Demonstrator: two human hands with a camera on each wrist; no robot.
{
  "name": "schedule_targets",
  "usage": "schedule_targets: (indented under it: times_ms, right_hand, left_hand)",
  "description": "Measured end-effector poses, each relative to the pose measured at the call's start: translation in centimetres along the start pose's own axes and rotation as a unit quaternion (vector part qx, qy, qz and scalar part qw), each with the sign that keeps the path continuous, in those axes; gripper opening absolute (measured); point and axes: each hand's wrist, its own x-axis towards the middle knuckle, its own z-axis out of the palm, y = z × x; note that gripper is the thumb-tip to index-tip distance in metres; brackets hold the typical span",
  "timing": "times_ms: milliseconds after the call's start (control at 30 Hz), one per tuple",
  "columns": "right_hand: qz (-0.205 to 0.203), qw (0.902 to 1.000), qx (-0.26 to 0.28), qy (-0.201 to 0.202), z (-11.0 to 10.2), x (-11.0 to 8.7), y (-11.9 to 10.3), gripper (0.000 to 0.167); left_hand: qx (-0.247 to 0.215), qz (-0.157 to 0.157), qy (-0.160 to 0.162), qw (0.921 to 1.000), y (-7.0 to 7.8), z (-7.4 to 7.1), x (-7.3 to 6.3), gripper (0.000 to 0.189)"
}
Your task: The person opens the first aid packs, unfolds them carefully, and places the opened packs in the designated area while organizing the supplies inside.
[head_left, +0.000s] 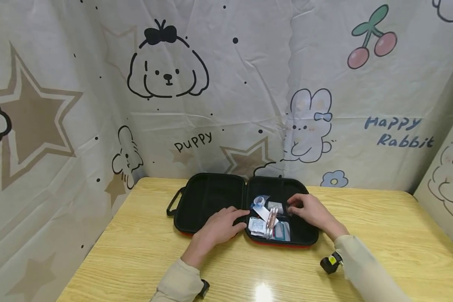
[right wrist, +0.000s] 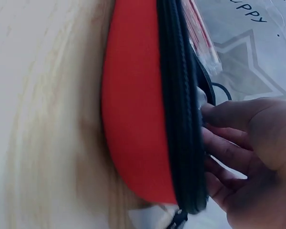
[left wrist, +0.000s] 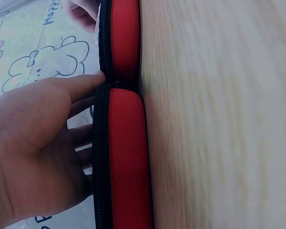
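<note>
A zip case, black inside with a red shell, lies unfolded flat on the table. My left hand rests over the near edge beside the hinge, its fingers fairly straight and the thumb near the hinge in the left wrist view. Over the right half is my right hand, fingers bent down inside the rim. Its fingertips are hidden behind the rim in the right wrist view, so whether they pinch anything is unclear. Beside it lie a clear packet, a bundle of wrapped swab-like sticks and a white printed packet.
A white roll in clear wrap and a green-edged packet share the right half. The case's handle sticks out left. Wooden table surrounds the case, and a printed cloth hangs behind.
</note>
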Motion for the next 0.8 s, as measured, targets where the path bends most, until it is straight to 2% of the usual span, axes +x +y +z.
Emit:
schedule_targets:
  times_ms: [233, 467, 800]
  right_hand:
    - [0.033, 0.9991, 0.027, 0.005, 1.1, 0.3, -1.0, 0.031]
    - [0.02, 0.9987, 0.044, -0.013, 1.5, 0.7, -1.4, 0.037]
    - [0.002, 0.9997, 0.021, 0.015, 0.5, 0.6, -0.7, 0.022]
  left_hand:
    - [0.006, 0.011, 0.004, 0.9999, -0.1, 0.3, 0.1, 0.044]
    - [0.008, 0.013, 0.006, 0.9999, -0.1, 0.2, 0.1, 0.044]
    - [0.009, 0.014, 0.008, 0.9998, -0.2, 0.1, 0.1, 0.044]
